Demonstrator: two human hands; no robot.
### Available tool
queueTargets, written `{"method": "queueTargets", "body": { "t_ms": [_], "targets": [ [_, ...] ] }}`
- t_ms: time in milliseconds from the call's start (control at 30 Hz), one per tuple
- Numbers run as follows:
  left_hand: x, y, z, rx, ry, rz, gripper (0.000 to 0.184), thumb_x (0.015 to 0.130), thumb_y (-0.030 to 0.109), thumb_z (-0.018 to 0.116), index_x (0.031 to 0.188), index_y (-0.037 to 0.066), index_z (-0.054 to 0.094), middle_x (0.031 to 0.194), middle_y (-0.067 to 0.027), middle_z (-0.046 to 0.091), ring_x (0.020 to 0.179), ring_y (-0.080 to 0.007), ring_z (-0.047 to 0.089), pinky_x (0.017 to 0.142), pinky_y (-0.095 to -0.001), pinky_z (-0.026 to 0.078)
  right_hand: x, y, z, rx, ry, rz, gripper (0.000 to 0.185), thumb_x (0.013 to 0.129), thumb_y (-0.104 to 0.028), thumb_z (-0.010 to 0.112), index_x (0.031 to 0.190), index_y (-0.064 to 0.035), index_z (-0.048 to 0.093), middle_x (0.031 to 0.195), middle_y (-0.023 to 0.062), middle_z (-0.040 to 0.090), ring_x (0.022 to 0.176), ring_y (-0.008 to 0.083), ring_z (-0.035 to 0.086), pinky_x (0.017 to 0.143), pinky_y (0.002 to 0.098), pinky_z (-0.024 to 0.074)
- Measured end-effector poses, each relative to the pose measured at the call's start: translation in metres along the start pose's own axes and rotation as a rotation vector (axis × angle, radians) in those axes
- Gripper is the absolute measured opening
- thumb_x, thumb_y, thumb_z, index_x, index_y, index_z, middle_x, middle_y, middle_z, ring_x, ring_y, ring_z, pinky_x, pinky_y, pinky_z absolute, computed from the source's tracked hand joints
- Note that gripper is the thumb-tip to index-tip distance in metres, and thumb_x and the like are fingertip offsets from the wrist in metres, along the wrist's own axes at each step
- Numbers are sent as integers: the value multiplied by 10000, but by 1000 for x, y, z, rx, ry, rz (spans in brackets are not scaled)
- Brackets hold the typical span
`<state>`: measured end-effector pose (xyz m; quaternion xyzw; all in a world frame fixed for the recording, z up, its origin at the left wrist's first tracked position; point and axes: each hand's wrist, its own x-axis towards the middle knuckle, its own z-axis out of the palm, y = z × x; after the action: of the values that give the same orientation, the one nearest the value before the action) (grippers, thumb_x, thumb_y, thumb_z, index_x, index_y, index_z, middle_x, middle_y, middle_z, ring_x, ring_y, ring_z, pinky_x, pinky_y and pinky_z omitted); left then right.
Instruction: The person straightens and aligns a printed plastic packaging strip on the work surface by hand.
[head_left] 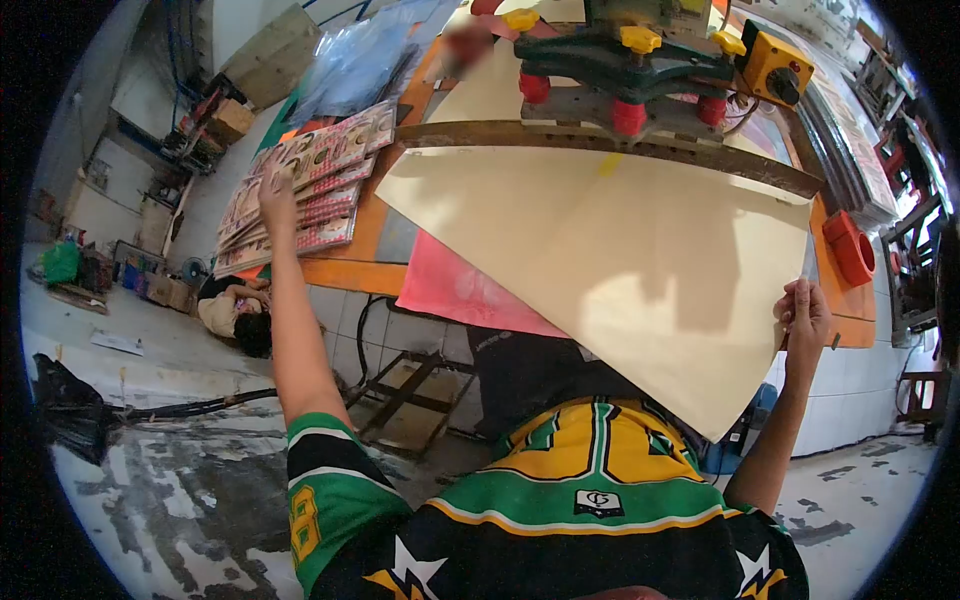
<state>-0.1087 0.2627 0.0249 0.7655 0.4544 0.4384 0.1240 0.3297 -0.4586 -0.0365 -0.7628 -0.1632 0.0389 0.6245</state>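
My left hand (pixel 279 195) is at the near-left side of a stack of printed flat packets (pixel 335 190), its fingers curled against the upper ones. The packets lie fanned and uneven, with pink and cream printing. A large cream sheet (pixel 620 270) stretches from under the machine's metal bar (pixel 600 140) toward my body, its near corner hanging past the table edge. At the sheet's right edge, my right hand (pixel 803 312) has its fingers closed on it. Part of a pink sheet (pixel 470 285) shows beneath the cream one.
The machine has a dark green clamp frame (pixel 620 62), yellow knobs and a yellow control box (pixel 775 68). A red-orange ring-shaped object (pixel 849 248) sits at the right. Clear plastic (pixel 355 65) lies behind the packets. A person (pixel 238 315) is low at the left, near the floor.
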Motion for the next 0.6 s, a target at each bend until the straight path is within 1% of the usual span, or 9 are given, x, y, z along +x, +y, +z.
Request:
{"method": "queueTargets", "body": {
  "t_ms": [33, 133, 200, 233, 367, 467, 533, 567, 600],
  "targets": [
    [-2, 5, 10, -2, -1, -2, 576, 972, 307, 606, 1501, 150, 442, 1484, -216, 465, 1390, -334, 430, 1092, -449, 387, 0, 0, 0, -3, 0, 0, 346, 1050, -350, 533, 898, -53, 621, 683, -21, 547, 599, 33, 475, 534, 191, 349],
    [-2, 5, 41, 255, -104, 162, 527, 998, 428, 540, 1480, 225, 481, 1499, -214, 449, 1438, -325, 370, 1155, -494, 294, -1, 2, 2, 20, 10, 0, 345, 1050, -343, 537, 895, -48, 622, 666, -22, 537, 585, 36, 466, 529, 192, 341],
    [-5, 7, 58, 373, -384, 212, 542, 1004, 546, 449, 1476, 282, 484, 1543, -188, 401, 1473, -350, 300, 1179, -585, 187, 2, 6, -4, 49, -12, -33, 344, 1046, -339, 544, 893, -41, 620, 653, -22, 535, 575, 39, 460, 525, 197, 336],
    [-11, 4, 67, 416, -313, 165, 586, 980, 638, 401, 1478, 336, 472, 1584, -120, 359, 1485, -363, 264, 1170, -654, 92, 1, 6, -3, 49, -10, -34, 344, 1046, -339, 544, 893, -41, 620, 653, -22, 535, 575, 39, 460, 525, 197, 336],
    [-10, 1, 65, 484, -314, 72, 550, 972, 637, 417, 1458, 389, 483, 1611, -68, 322, 1484, -365, 266, 1178, -634, 104, 3, 12, -1, -6, 15, -70, 348, 1042, -337, 554, 879, -35, 617, 654, -20, 529, 582, 41, 450, 527, 200, 326],
    [-5, 3, 62, 485, -305, 42, 495, 964, 617, 447, 1420, 435, 513, 1588, -54, 370, 1473, -379, 281, 1184, -613, 125, 3, 10, -5, -45, 23, -94, 345, 1041, -327, 557, 869, -33, 615, 655, -20, 528, 587, 42, 449, 529, 204, 328],
    [13, -11, 59, 388, -378, 119, 519, 963, 548, 490, 1427, 321, 535, 1534, -94, 448, 1441, -359, 353, 1181, -537, 232, 0, 5, -3, -35, 24, -88, 341, 1042, -318, 556, 865, -33, 615, 657, -20, 528, 590, 43, 451, 530, 206, 331],
    [20, -11, 61, 389, -380, 126, 519, 963, 548, 490, 1427, 321, 535, 1534, -94, 448, 1441, -359, 353, 1181, -537, 232, -1, 4, -2, -20, 11, -85, 339, 1045, -324, 551, 866, -44, 614, 663, -31, 532, 590, 33, 447, 541, 194, 337],
    [24, -1, 58, 413, -431, 117, 538, 953, 510, 521, 1425, 251, 540, 1502, -116, 481, 1416, -344, 395, 1164, -490, 280, -3, 3, 0, -6, -4, -82, 337, 1048, -330, 546, 866, -54, 613, 670, -42, 536, 591, 22, 443, 551, 182, 343]
  ]
}}
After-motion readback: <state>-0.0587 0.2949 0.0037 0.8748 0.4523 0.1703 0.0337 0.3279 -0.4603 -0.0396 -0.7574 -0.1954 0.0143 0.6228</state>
